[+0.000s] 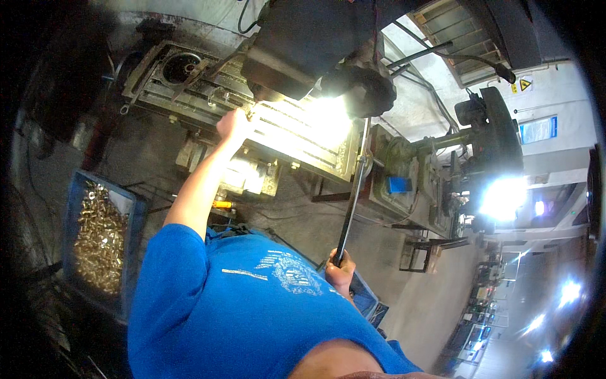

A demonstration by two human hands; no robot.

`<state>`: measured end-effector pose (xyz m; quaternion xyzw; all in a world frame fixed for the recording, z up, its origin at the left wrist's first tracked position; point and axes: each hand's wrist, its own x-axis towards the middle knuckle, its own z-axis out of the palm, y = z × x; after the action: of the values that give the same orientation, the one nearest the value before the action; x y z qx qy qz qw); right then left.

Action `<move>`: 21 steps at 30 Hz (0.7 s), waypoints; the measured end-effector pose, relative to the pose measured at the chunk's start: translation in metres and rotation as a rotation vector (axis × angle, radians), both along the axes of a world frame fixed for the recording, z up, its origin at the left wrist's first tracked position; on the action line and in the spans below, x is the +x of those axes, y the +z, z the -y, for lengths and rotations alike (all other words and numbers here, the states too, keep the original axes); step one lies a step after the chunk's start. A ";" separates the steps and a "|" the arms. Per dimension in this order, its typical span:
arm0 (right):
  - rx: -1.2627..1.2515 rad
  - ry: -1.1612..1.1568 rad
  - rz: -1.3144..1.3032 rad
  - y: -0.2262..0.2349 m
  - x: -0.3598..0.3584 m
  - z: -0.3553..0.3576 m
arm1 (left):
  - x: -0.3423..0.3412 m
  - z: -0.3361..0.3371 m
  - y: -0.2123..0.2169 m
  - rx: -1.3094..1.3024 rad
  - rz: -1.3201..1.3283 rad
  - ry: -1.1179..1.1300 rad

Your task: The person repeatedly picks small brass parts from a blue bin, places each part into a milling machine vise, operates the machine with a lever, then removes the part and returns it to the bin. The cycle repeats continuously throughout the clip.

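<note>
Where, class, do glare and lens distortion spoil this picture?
In the head view, glare washes out part of the slotted table near the left hand; there too, distant lamps flare at lower right, edges bend toward the rim, and corners go black.

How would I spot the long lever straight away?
Find the brightly lit, slotted machine table. By its right end, a long, straight, dark lever slants down toward the blue shirt. Unlike anything around it, it has the person's right hand gripping its lower end.
</note>
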<state>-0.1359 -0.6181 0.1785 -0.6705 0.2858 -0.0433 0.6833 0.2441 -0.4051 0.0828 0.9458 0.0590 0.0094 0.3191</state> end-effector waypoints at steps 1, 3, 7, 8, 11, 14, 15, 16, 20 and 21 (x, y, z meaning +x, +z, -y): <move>0.008 -0.012 0.022 -0.002 0.001 -0.001 | 0.000 -0.001 0.002 -0.003 -0.009 0.000; 0.076 0.011 0.054 -0.003 0.002 -0.002 | -0.002 -0.002 0.009 -0.011 -0.027 -0.001; 0.017 -0.002 0.036 -0.008 0.006 -0.004 | 0.002 -0.002 0.007 -0.010 -0.058 -0.006; 0.022 0.002 0.021 -0.008 0.006 -0.004 | 0.000 -0.002 0.012 -0.007 -0.057 -0.002; 0.028 0.007 -0.005 -0.008 0.008 -0.005 | -0.002 0.002 0.013 0.040 -0.007 0.007; -0.038 -0.009 0.005 -0.017 0.008 -0.007 | -0.002 0.005 0.014 0.031 -0.029 -0.004; -0.095 -0.019 0.006 -0.019 0.008 -0.007 | -0.001 0.005 0.014 0.023 -0.050 -0.015; -0.152 -0.030 0.005 -0.019 0.009 -0.006 | 0.000 0.007 0.015 0.027 -0.050 -0.011; -0.082 -0.029 0.007 -0.006 0.019 -0.015 | 0.001 0.005 0.010 0.088 -0.005 0.001; -0.036 -0.015 0.020 -0.008 0.017 -0.013 | 0.000 0.006 0.008 0.107 0.002 -0.004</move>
<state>-0.1188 -0.6055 0.1710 -0.6800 0.2831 -0.0601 0.6736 0.2440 -0.4109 0.0913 0.9616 0.0561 0.0129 0.2683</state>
